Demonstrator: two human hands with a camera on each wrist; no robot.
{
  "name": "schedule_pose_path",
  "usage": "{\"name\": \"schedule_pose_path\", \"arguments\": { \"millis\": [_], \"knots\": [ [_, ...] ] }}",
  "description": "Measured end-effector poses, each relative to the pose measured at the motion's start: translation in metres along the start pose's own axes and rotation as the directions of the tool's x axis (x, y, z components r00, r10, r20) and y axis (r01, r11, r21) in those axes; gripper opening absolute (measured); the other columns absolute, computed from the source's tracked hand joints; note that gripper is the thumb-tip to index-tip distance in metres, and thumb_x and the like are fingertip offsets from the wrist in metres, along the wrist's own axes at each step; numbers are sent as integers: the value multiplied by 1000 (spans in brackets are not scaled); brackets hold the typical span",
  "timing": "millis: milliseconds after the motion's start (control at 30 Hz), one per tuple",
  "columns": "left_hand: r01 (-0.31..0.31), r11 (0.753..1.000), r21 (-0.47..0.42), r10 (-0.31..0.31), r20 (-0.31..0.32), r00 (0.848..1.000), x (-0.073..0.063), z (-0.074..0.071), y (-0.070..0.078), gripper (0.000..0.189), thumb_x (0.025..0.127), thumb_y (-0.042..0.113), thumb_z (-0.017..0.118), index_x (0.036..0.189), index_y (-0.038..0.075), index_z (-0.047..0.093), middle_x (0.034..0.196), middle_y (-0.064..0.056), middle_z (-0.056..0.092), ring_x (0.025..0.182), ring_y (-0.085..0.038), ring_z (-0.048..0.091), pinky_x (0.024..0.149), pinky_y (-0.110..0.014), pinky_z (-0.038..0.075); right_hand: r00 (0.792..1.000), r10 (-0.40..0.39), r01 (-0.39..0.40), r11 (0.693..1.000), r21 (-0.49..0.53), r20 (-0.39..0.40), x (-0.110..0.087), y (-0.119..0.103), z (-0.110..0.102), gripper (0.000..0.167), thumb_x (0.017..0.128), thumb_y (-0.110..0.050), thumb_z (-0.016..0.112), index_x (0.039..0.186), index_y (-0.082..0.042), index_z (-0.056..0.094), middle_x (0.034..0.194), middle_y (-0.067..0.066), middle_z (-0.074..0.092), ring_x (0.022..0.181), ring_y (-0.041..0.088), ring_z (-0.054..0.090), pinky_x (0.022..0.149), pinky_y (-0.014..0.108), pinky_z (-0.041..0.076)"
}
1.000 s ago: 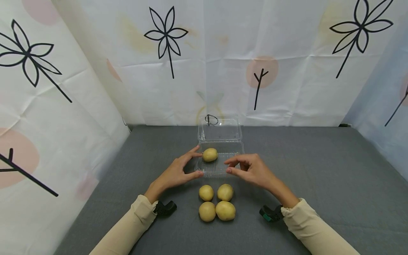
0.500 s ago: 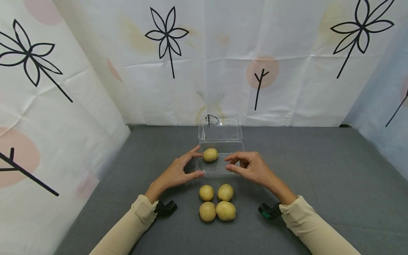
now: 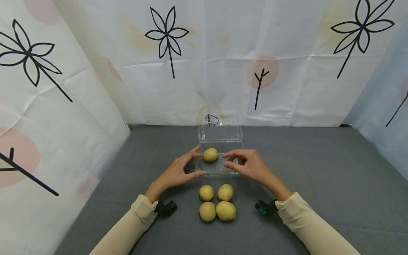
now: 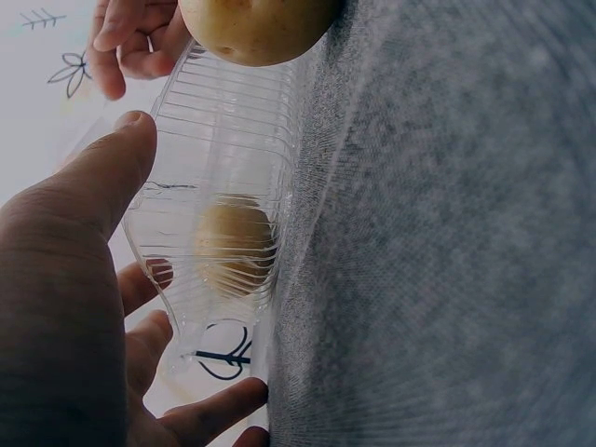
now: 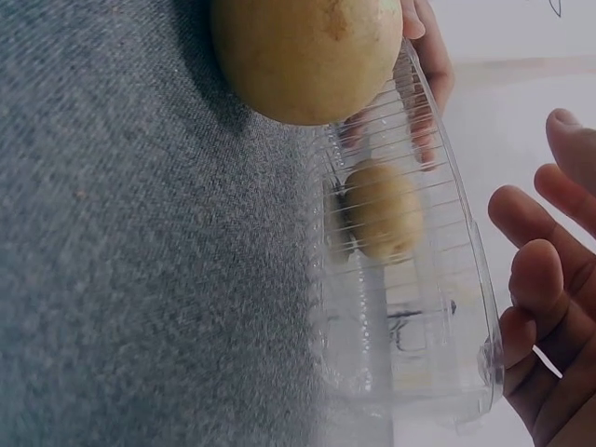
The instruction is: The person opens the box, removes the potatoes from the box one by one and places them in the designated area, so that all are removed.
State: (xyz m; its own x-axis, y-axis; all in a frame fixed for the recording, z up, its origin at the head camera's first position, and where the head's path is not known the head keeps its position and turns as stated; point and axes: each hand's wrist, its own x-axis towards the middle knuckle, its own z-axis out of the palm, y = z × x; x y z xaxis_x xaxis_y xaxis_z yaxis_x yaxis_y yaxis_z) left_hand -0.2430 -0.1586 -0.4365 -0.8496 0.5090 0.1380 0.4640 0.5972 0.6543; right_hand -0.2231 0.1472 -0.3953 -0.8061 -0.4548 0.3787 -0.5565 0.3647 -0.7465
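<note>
A clear plastic clamshell box (image 3: 220, 170) stands with its lid raised toward the back cloth. One yellow potato (image 3: 210, 154) lies in its left half and shows through the ribbed wall in both wrist views. My left hand (image 3: 173, 174) spreads around the box's left side, thumb (image 4: 130, 158) at the front corner and fingers along the side. Above the right half hovers my right hand (image 3: 250, 164), fingers loosely bent with nothing between them; the right wrist view shows these fingers (image 5: 537, 275) beside the rim.
Several more potatoes (image 3: 226, 211) sit grouped on the grey cloth (image 3: 318, 177) in front of the box, between the two forearms. One potato (image 5: 307, 56) looms close in the right wrist view. Patterned white cloth (image 3: 223, 88) hangs behind the table.
My right hand has shifted slightly left and away from me over the box, its fingertips nearer the potato inside. The left hand, box and potatoes stay where they were.
</note>
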Motion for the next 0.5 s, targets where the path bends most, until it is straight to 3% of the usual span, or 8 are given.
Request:
{"name": "schedule_pose_path", "arguments": {
  "millis": [500],
  "knots": [
    [-35, 999, -23, 35, 4, 999, 0, -1, -1, 66, 94, 52, 70, 152, 32, 46, 171, 14, 19, 157, -21, 23, 119, -65, 29, 1000, 14, -14, 998, -57, -8, 14, 0, 6, 24, 94, -22, 76, 116, -13, 76, 99, 2, 75, 61, 13, 58, 53, 27, 47]
  ]
}}
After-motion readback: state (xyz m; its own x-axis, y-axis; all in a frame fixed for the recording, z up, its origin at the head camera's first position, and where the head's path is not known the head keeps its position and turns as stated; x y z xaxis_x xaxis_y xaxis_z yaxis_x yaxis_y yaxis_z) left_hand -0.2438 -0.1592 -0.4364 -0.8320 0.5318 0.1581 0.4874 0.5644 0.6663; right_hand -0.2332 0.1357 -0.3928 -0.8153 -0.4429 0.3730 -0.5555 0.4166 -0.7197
